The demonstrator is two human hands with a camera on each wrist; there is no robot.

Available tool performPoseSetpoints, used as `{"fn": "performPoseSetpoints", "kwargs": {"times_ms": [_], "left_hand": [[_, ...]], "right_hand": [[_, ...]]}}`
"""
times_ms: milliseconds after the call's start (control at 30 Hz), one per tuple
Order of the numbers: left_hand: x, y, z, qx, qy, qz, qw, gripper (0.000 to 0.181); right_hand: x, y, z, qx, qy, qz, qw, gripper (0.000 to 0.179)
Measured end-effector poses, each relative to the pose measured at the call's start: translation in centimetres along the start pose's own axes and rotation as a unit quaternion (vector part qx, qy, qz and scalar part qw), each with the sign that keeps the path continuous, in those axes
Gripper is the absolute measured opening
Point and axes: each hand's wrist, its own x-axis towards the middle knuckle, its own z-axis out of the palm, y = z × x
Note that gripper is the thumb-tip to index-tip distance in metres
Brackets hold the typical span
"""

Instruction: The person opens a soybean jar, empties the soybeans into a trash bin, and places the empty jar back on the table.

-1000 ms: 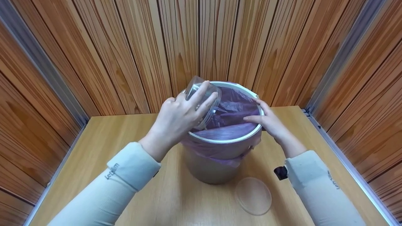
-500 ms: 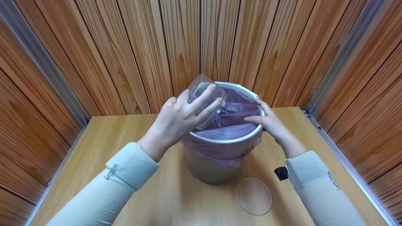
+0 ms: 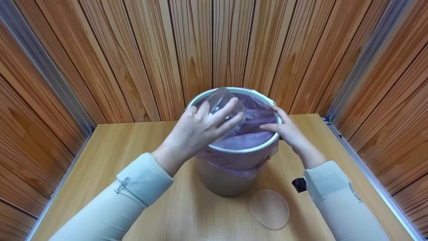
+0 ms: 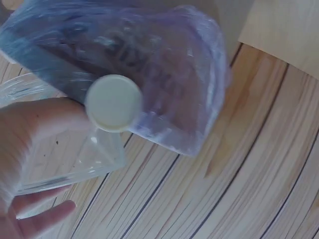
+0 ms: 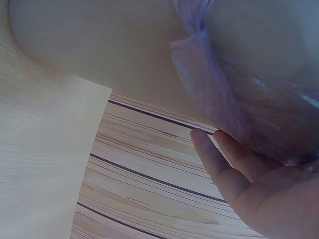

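My left hand (image 3: 197,129) grips a clear plastic container (image 3: 220,103) tilted over the mouth of a bin, its open end towards the right. In the left wrist view the container (image 4: 65,164) looks see-through, with a few small dark specks. The grey bin (image 3: 224,180) stands upright, lined with a purple plastic bag (image 3: 240,142) folded over its white rim. My right hand (image 3: 289,129) holds the bin's right side, thumb inside the rim; in the right wrist view its other fingers (image 5: 219,159) lie outside, by the bag. The container's lower part is hidden by the left hand.
A clear round lid (image 3: 270,209) lies on the wooden table (image 3: 167,214) in front of the bin. Wood-panelled walls (image 3: 230,43) rise behind and at both sides. In the left wrist view a round cream disc (image 4: 113,103) shows; I cannot tell what it is.
The left hand has carried the tilted container to the right and lower into the bin's mouth. The right hand, bin and lid have stayed in place.
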Motion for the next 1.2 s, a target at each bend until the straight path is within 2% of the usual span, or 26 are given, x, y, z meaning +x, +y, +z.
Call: {"fn": "performPoseSetpoints", "kwargs": {"times_ms": [333,567,800,900,967,1200], "left_hand": [[-0.06,-0.37,-0.48,-0.011,-0.026,-0.016,0.9995,0.069],[0.19,-0.27,-0.66,-0.003,-0.010,-0.013,0.9999,0.067],[0.23,-0.10,-0.84,-0.012,-0.042,-0.003,0.9990,0.069],[0.10,-0.04,-0.86,-0.013,-0.048,-0.010,0.9987,0.072],[-0.03,-0.01,-0.75,-0.014,-0.041,-0.016,0.9990,0.071],[-0.55,-0.09,-0.14,-0.033,-0.023,-0.067,0.9969,0.064]], "right_hand": [[0.12,-0.14,0.22,0.006,-0.002,-0.003,1.0000,0.086],[-0.07,-0.06,0.12,0.008,0.000,-0.003,1.0000,0.086],[-0.01,-0.11,0.16,0.009,0.004,-0.004,0.9999,0.087],[-0.02,-0.15,0.10,0.008,0.005,-0.003,1.0000,0.087],[0.02,-0.21,0.15,0.007,0.006,-0.003,0.9999,0.087],[0.03,-0.25,0.15,0.010,0.001,0.005,0.9999,0.086]]}}
